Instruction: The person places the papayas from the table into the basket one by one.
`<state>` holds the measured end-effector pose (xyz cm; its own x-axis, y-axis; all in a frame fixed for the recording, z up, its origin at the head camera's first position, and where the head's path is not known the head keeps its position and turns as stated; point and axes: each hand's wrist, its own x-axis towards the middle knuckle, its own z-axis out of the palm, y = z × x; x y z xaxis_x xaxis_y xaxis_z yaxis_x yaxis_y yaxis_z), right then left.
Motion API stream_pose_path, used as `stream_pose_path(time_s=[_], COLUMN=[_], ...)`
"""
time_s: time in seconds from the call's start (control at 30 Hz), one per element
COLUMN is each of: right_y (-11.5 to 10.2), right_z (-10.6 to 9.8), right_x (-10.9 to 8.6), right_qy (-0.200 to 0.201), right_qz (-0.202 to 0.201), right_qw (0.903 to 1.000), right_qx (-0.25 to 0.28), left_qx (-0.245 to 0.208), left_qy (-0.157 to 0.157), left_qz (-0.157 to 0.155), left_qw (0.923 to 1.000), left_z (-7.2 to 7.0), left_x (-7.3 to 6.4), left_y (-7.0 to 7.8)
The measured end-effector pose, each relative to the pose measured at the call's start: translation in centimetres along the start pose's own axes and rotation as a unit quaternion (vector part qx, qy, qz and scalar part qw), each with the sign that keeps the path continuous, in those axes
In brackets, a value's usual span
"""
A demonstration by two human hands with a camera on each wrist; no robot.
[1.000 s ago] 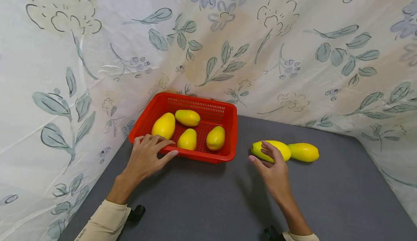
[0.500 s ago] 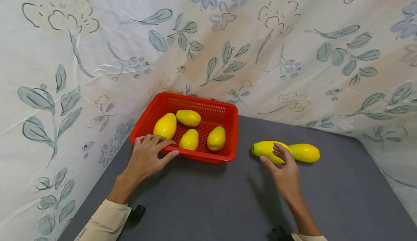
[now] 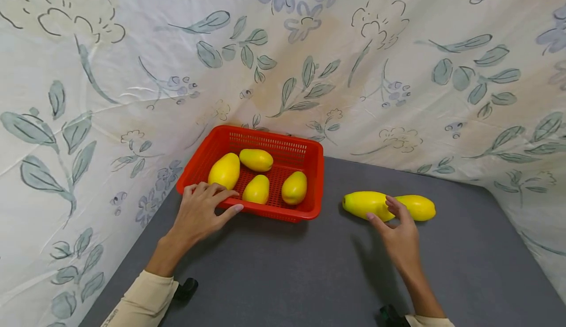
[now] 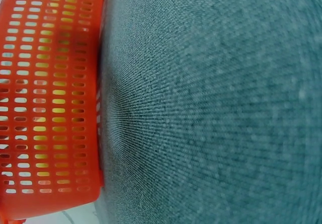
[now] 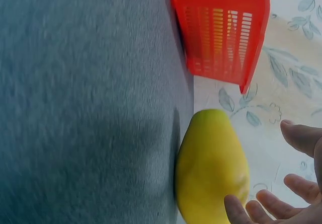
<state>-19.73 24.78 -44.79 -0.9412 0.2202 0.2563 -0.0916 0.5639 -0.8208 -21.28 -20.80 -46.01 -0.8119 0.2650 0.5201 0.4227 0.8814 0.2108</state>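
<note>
My left hand (image 3: 199, 211) holds the near rim of a red plastic basket (image 3: 269, 212), fingers bent over the edge and thumb along its front. Inside the basket lie several yellow papayas, one large papaya (image 3: 224, 171) right behind my fingers. To the right, two more papayas lie end to end on the table: a longer papaya (image 3: 364, 204) with a greenish tip and a second papaya (image 3: 417, 207) partly behind my fingers. My right hand (image 3: 401, 238) hovers in front of them, fingers spread and loosely bent, holding nothing. In the right wrist view its fingertips overlap a papaya (image 5: 211, 163).
A dark grey cloth-covered table (image 3: 283, 273) carries everything. Floral curtain (image 3: 309, 71) hangs close behind the basket and along the left side. The perforated basket wall (image 4: 50, 98) fills the left of the left wrist view.
My right hand has drifted to the right, from the tip of the longer papaya toward where the two papayas meet. The left hand, basket and papayas stay in place.
</note>
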Motion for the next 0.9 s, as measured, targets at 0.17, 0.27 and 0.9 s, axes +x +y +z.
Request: stream_pose_path(time_s=[0.17, 0.27, 0.9], right_y=[0.3, 0.5, 2.7], right_z=[-0.9, -1.3, -1.4], right_x=[0.8, 1.4, 4.0], right_qy=[-0.012, -0.022, -0.132], right_qz=[0.011, 0.015, 0.008], right_qw=[0.9990, 0.9970, 0.9860], right_qx=[-0.041, -0.073, -0.101], left_qx=[0.000, 0.000, -0.008], left_qy=[0.002, 0.001, -0.007], left_qz=[0.002, 0.002, -0.007], left_qw=[1.0000, 1.0000, 0.9999], left_z=[0.0, 0.0, 0.0], left_x=[0.1, 0.1, -0.1], left_y=[0.0, 0.0, 0.1])
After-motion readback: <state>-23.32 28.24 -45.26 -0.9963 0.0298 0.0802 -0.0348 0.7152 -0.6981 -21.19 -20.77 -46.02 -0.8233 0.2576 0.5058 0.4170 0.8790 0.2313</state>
